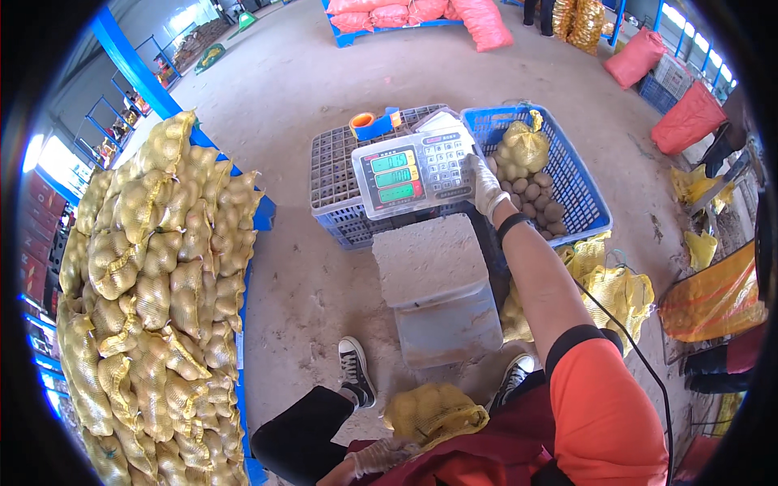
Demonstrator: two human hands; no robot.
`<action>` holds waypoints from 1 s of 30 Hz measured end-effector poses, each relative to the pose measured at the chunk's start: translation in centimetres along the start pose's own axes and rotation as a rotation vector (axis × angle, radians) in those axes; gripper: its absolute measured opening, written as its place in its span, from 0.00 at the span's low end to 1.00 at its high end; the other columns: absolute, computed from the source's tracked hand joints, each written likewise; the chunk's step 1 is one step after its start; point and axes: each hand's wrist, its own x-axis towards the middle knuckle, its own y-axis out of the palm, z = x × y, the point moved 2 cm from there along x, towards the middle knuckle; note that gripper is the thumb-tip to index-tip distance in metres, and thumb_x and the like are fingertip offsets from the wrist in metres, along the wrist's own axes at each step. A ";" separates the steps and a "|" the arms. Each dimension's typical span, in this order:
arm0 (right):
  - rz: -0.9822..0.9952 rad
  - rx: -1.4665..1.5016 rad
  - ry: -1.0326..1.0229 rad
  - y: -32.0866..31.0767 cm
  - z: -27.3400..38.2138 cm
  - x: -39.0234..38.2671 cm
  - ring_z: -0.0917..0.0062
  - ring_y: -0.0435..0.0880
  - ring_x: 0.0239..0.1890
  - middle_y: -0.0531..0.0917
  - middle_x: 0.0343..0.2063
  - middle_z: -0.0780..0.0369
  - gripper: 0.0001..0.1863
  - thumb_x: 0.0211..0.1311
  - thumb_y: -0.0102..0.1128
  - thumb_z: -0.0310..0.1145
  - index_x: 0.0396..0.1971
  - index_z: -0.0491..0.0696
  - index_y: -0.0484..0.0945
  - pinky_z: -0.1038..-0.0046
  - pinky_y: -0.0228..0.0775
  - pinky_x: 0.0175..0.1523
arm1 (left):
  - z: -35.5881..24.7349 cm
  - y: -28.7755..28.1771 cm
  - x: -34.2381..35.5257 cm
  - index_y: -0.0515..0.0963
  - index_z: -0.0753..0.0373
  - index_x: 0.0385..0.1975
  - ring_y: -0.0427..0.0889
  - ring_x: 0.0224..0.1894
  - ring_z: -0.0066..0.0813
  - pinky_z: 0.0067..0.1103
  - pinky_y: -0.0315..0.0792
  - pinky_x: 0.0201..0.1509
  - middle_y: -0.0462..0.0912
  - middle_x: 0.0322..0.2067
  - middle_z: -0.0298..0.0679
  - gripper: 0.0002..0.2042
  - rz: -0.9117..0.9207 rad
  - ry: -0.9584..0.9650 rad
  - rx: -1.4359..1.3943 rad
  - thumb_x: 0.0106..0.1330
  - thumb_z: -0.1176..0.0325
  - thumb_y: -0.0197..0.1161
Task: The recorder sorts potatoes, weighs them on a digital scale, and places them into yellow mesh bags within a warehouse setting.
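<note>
1. Nearest the camera is the person's orange-red sleeve (608,409), its bare forearm reaching forward over the floor scale (438,259).
2. The gloved right hand (489,190) is at the right edge of the scale's display panel (413,174), fingers reaching toward the keypad (444,164). Whether they press a key or pinch the panel's edge, I cannot tell.
3. The gloved left hand (385,455) is low by the lap, just beside a filled yellow net bag (429,411). Its fingers are too hidden to show whether they are spread or pinching the mesh.
4. That net bag lies between the shoes, on the person's side of the scale platform. Another knotted bag (525,146) sits in the blue crate (579,182) with loose potatoes (535,196).
5. The step in hand appears to be operating or adjusting the scale. The next move probably calls for a precise fingertip touch, or a steady hold on the panel, without jolting the platform.
6. Writing: three green readout windows show dark digits, the keys carry printed numerals, and small red labels sit around them, their finer print illegible. At far left, a dark red wall (40,212) bears pale lettering, partly lost at the rim.
</note>
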 end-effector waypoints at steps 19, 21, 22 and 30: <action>0.017 -0.198 0.023 0.2 0.4 -0.2 0.72 0.69 0.55 0.72 0.54 0.65 0.33 0.60 0.49 0.62 0.60 0.59 0.64 0.61 0.63 0.56 | 4.2 1.7 0.9 0.68 0.57 0.58 0.79 0.36 0.28 0.19 0.74 0.43 0.79 0.42 0.42 0.20 0.026 -0.145 -0.462 0.69 0.58 0.53; 0.022 -0.076 -0.001 0.8 1.7 -2.1 0.80 0.73 0.44 0.75 0.43 0.68 0.25 0.66 0.51 0.51 0.58 0.56 0.67 0.76 0.70 0.47 | 4.5 2.1 0.9 0.68 0.57 0.58 0.79 0.36 0.29 0.20 0.74 0.43 0.79 0.42 0.42 0.20 0.025 -0.157 -0.496 0.69 0.58 0.53; 0.018 -0.077 0.003 0.4 1.0 -1.5 0.80 0.73 0.44 0.75 0.43 0.68 0.25 0.66 0.51 0.51 0.58 0.56 0.67 0.76 0.70 0.47 | 4.5 2.2 1.1 0.68 0.57 0.58 0.79 0.36 0.29 0.20 0.74 0.43 0.79 0.42 0.42 0.20 0.028 -0.159 -0.505 0.69 0.58 0.53; 0.059 -0.082 -0.183 1.0 0.7 -3.6 0.85 0.74 0.40 0.77 0.40 0.71 0.19 0.66 0.52 0.47 0.51 0.53 0.73 0.80 0.69 0.42 | 5.4 2.3 1.2 0.68 0.57 0.58 0.79 0.37 0.29 0.20 0.73 0.44 0.79 0.42 0.42 0.20 0.028 -0.181 -0.608 0.69 0.58 0.53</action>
